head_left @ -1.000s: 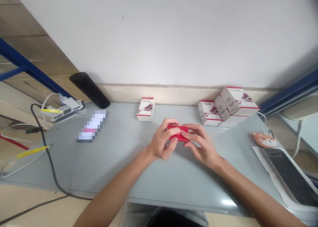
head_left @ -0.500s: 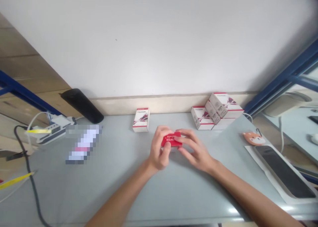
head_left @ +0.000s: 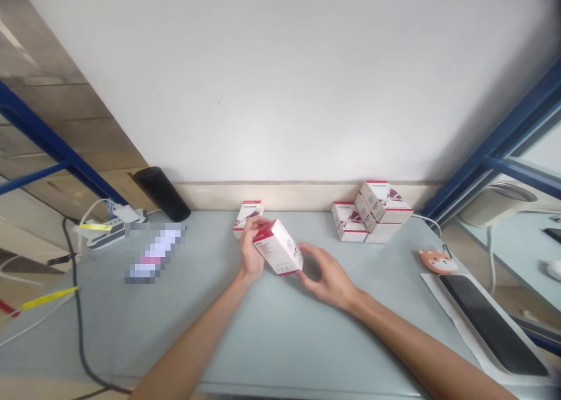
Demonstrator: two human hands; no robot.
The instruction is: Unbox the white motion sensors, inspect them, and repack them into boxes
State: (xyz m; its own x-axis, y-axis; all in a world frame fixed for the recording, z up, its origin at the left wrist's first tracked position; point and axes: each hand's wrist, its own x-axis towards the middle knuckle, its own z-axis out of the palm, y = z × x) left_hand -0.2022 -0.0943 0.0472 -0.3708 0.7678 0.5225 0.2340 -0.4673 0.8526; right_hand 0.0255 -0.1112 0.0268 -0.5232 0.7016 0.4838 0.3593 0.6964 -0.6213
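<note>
A small white cardboard box point(head_left: 279, 249) with red ends and printed text is tilted in the air over the grey table point(head_left: 280, 336). My left hand point(head_left: 251, 256) is closed around its upper left end, with the fingers partly behind it. At the lower right end, the fingertips and thumb of my right hand point(head_left: 329, 278) pinch the box by its edges. Just behind my left hand, a similar box point(head_left: 248, 214) stands on the table, partly covered by the fingers.
Several matching boxes point(head_left: 350, 219) are stacked against the wall at the back right. A black cylinder point(head_left: 162, 192), a power strip point(head_left: 116, 230) and a pixelated item point(head_left: 155, 253) lie left. On the right are an orange animal-faced case point(head_left: 438, 261) and a dark phone-like slab point(head_left: 493, 324).
The held box has turned from showing its red end to showing its white printed sides. Both hands have shifted slightly left, and the camera view has moved a little.
</note>
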